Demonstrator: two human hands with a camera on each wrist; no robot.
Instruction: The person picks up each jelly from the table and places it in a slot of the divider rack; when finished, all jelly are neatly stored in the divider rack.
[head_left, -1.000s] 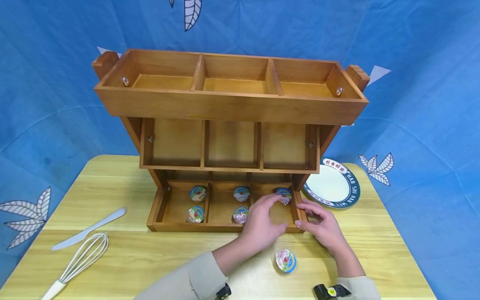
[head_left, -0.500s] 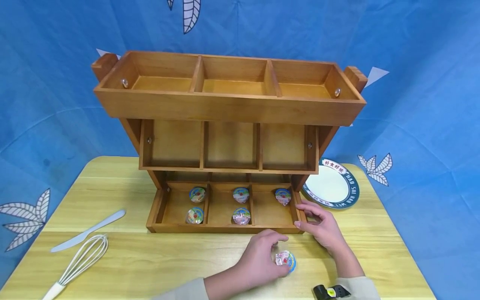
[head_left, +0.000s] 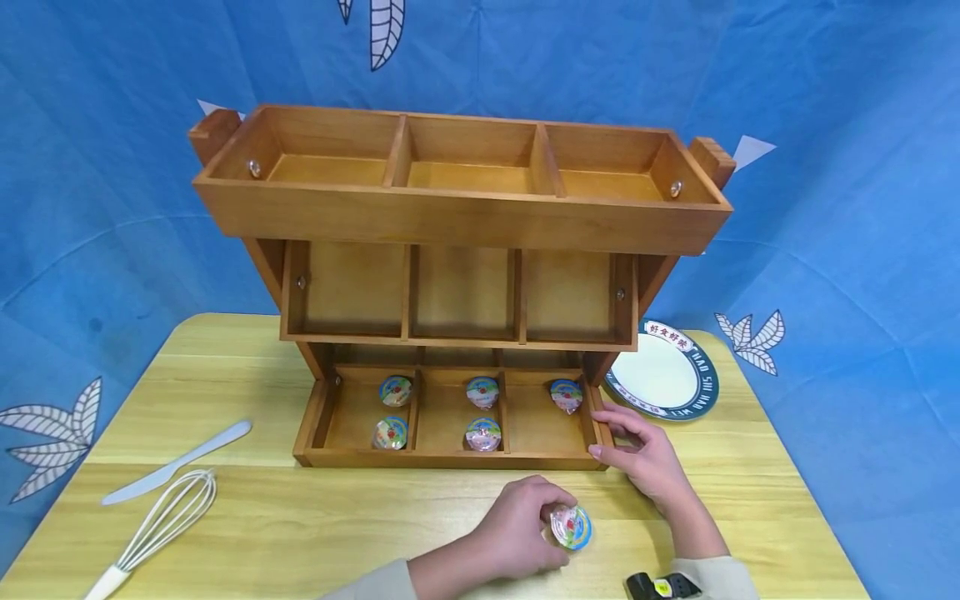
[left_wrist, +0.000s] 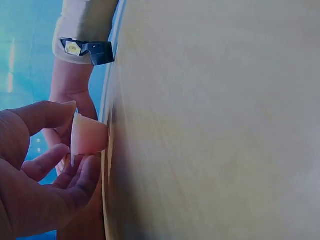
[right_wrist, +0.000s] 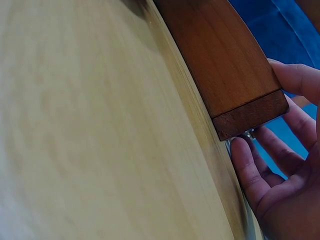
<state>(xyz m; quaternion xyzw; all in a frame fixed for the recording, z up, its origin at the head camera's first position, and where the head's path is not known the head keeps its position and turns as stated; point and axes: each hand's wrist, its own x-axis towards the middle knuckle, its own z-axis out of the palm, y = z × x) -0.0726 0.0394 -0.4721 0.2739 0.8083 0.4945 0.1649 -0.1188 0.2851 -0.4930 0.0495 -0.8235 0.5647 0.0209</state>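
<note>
My left hand (head_left: 521, 529) holds a small jelly cup (head_left: 573, 527) between thumb and fingers, at the tabletop in front of the wooden rack. Its pinkish, tapered side shows in the left wrist view, where the fingers (left_wrist: 89, 175) and thumb pinch the lid's rim. My right hand (head_left: 648, 458) rests against the right end of the rack's bottom tray (head_left: 450, 458), thumb at the front corner. Foil-lidded jelly cups lie in that tray: two in the left compartment, two in the middle, and one jelly cup (head_left: 566, 396) at the back of the right compartment.
Two upper tiers of the rack, the top tray (head_left: 465, 212) and the middle tray (head_left: 465, 292), overhang the bottom one. A green-rimmed plate (head_left: 705, 392) lies behind at right. On the left are a white spatula-like knife (head_left: 176, 462) and a whisk (head_left: 168, 517).
My left hand has come back from the tray's right compartment to the loose jelly cup and closed its fingers on it. The right hand stays at the tray's end.
</note>
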